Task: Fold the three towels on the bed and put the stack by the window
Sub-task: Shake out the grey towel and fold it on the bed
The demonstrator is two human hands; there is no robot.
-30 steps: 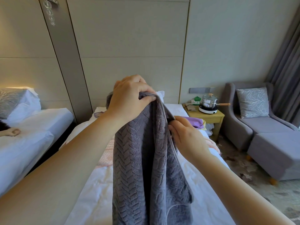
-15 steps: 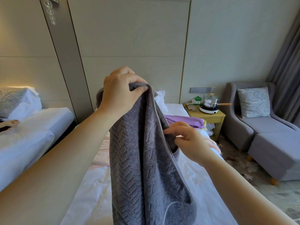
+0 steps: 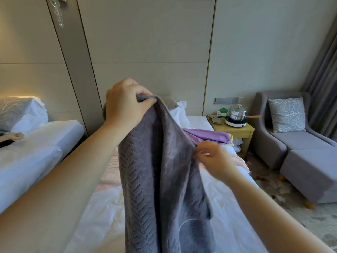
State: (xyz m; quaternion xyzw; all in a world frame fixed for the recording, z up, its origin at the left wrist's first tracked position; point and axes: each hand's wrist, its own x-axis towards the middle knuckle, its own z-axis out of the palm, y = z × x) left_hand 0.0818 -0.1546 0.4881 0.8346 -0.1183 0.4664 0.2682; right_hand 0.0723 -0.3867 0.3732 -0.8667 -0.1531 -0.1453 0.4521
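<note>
A grey towel (image 3: 160,179) with a herringbone weave hangs in the air over the white bed (image 3: 102,216). My left hand (image 3: 125,103) grips its top corner, held high. My right hand (image 3: 213,157) is lower and pinches the towel's right edge with fingertips. A purple towel (image 3: 206,136) lies on the bed behind, with a bit of yellow cloth (image 3: 231,138) beside it. A pink towel (image 3: 111,168) lies flat on the bed, partly hidden by the grey one.
A wooden nightstand (image 3: 235,130) with a steel pot (image 3: 237,113) on a hotplate stands right of the bed. A grey armchair (image 3: 291,139) with a footstool and a grey curtain (image 3: 322,79) are at the far right. A second bed (image 3: 36,147) is on the left, someone's hand resting on it.
My left hand lifted the grey towel's corner higher. My right hand slid down along the towel's right edge and away from the left hand, uncovering the purple towel behind.
</note>
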